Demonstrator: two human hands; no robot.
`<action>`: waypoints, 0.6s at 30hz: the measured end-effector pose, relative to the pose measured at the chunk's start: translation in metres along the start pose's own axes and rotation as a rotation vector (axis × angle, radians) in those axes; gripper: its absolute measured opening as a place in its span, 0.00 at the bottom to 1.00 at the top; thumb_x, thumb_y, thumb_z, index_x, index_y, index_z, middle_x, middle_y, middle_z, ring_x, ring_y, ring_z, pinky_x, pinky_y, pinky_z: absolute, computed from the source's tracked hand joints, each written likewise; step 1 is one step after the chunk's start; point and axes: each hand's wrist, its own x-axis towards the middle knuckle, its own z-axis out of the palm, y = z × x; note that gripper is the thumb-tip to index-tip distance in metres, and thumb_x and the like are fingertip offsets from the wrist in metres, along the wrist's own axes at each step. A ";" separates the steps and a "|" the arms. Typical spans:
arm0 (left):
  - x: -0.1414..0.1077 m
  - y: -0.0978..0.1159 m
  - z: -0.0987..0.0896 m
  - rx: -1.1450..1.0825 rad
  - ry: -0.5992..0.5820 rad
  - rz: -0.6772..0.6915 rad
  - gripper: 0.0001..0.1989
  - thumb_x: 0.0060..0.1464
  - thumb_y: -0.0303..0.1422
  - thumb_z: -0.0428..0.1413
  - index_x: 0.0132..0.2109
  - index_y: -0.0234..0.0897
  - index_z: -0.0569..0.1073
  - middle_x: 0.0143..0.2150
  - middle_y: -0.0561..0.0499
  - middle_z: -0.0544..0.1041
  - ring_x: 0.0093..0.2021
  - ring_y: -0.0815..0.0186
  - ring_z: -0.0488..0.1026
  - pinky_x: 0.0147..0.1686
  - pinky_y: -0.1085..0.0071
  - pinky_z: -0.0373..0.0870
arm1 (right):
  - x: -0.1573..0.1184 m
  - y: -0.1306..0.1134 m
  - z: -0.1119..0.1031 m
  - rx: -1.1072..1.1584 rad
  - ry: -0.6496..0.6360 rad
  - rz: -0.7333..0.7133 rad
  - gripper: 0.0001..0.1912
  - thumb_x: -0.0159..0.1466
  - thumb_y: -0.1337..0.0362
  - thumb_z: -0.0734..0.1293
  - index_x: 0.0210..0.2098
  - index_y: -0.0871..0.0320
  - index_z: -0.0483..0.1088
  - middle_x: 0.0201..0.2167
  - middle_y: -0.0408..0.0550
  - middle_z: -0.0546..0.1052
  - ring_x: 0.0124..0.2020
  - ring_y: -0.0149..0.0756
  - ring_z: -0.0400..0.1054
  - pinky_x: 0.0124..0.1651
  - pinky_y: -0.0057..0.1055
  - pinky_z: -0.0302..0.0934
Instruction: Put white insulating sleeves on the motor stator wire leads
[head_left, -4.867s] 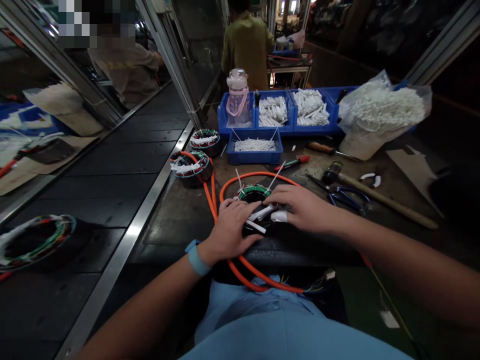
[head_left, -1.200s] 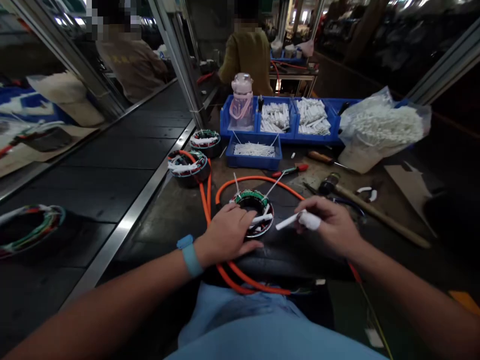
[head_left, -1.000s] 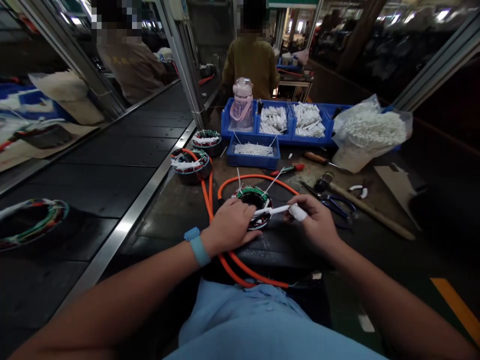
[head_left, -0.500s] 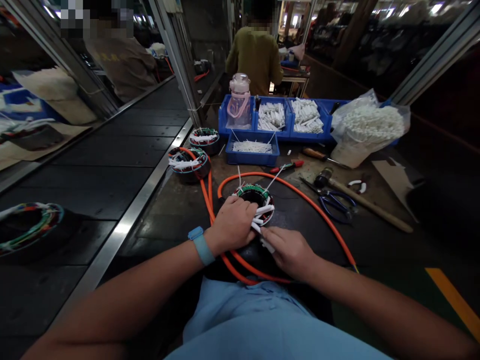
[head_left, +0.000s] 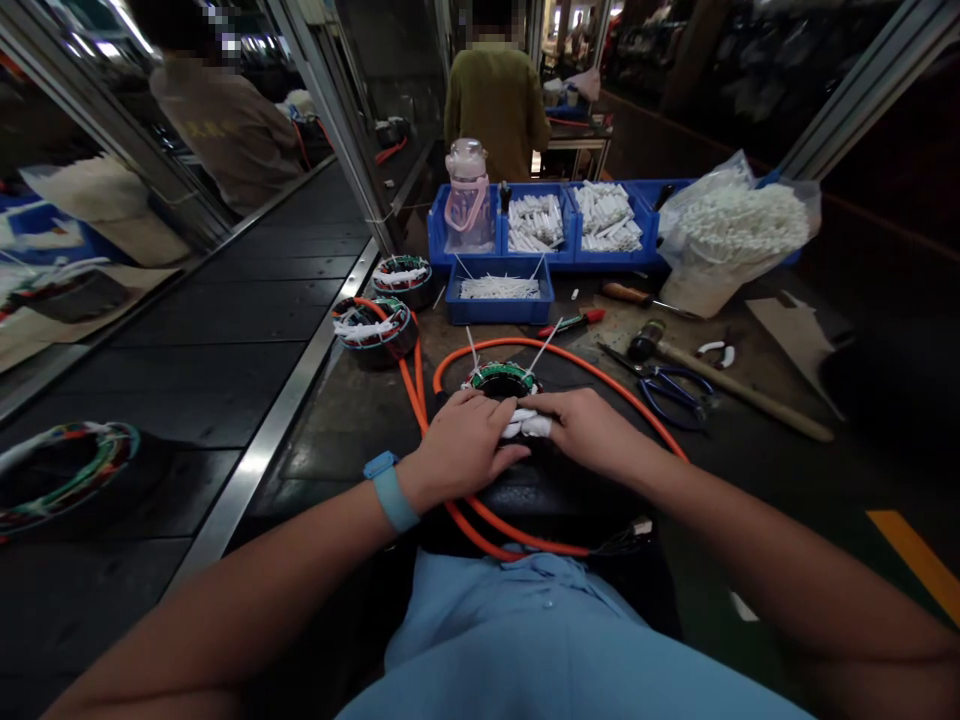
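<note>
A motor stator (head_left: 501, 374) with green, black and red windings lies in front of me, and two thin white cable ties stand up from its far rim. White insulating sleeves (head_left: 529, 424) are bunched at its near rim. My left hand (head_left: 472, 440) rests over the near left rim, its fingers closed against the sleeves and its thumb below them. From the right, my right hand (head_left: 592, 428) presses the other end of the sleeves with closed fingers. An orange cable (head_left: 600, 378) loops round the stator. The stator's near side is hidden by my hands.
Two wound stators (head_left: 375, 330) stand at the left beside the conveyor (head_left: 217, 320). Behind are blue bins (head_left: 501, 308) of white sleeves and ties, plus a bottle (head_left: 469, 210). Pliers (head_left: 667, 392), a mallet (head_left: 742, 395) and a screwdriver (head_left: 630, 294) lie right. Two people work beyond.
My right hand has moved up from below the stator to its near rim. The white sleeves, sticking out before, are now pressed together there. My left thumb has come into view.
</note>
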 end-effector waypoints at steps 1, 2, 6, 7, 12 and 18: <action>0.002 0.000 -0.001 -0.035 -0.012 -0.009 0.19 0.59 0.42 0.48 0.51 0.32 0.66 0.41 0.44 0.74 0.43 0.59 0.69 0.52 0.59 0.57 | 0.004 0.001 -0.004 0.009 -0.051 -0.008 0.19 0.58 0.72 0.60 0.45 0.54 0.74 0.41 0.47 0.78 0.39 0.37 0.72 0.42 0.28 0.61; 0.003 0.000 -0.003 -0.070 -0.032 -0.016 0.15 0.60 0.39 0.47 0.48 0.34 0.68 0.40 0.45 0.74 0.42 0.60 0.69 0.52 0.59 0.57 | 0.009 0.001 -0.008 0.012 -0.107 -0.001 0.18 0.57 0.72 0.60 0.43 0.54 0.75 0.39 0.46 0.79 0.36 0.36 0.72 0.38 0.26 0.61; 0.011 -0.003 -0.011 -0.165 -0.107 -0.004 0.13 0.61 0.37 0.46 0.36 0.35 0.71 0.33 0.48 0.75 0.36 0.62 0.69 0.45 0.62 0.60 | 0.028 -0.004 -0.026 -0.025 -0.407 0.094 0.17 0.54 0.73 0.60 0.39 0.57 0.76 0.21 0.43 0.77 0.19 0.30 0.67 0.24 0.23 0.55; 0.012 -0.006 -0.013 -0.187 -0.124 0.030 0.13 0.61 0.37 0.46 0.34 0.35 0.70 0.32 0.49 0.74 0.34 0.63 0.68 0.44 0.63 0.61 | 0.033 -0.007 -0.030 -0.062 -0.479 0.090 0.17 0.53 0.73 0.60 0.37 0.57 0.76 0.19 0.43 0.75 0.18 0.29 0.66 0.22 0.22 0.54; 0.014 -0.021 -0.009 -0.247 -0.130 0.241 0.12 0.60 0.36 0.45 0.36 0.36 0.70 0.32 0.50 0.74 0.36 0.63 0.68 0.49 0.61 0.58 | 0.051 -0.016 -0.039 -0.418 -0.556 -0.062 0.15 0.50 0.68 0.64 0.35 0.51 0.78 0.28 0.45 0.78 0.26 0.33 0.69 0.24 0.24 0.50; 0.015 -0.021 -0.002 -0.232 -0.110 0.205 0.15 0.61 0.39 0.42 0.36 0.35 0.69 0.34 0.48 0.73 0.38 0.61 0.68 0.50 0.58 0.58 | 0.058 -0.016 -0.032 -0.463 -0.603 -0.127 0.14 0.50 0.69 0.64 0.33 0.50 0.77 0.28 0.46 0.78 0.29 0.37 0.70 0.25 0.26 0.50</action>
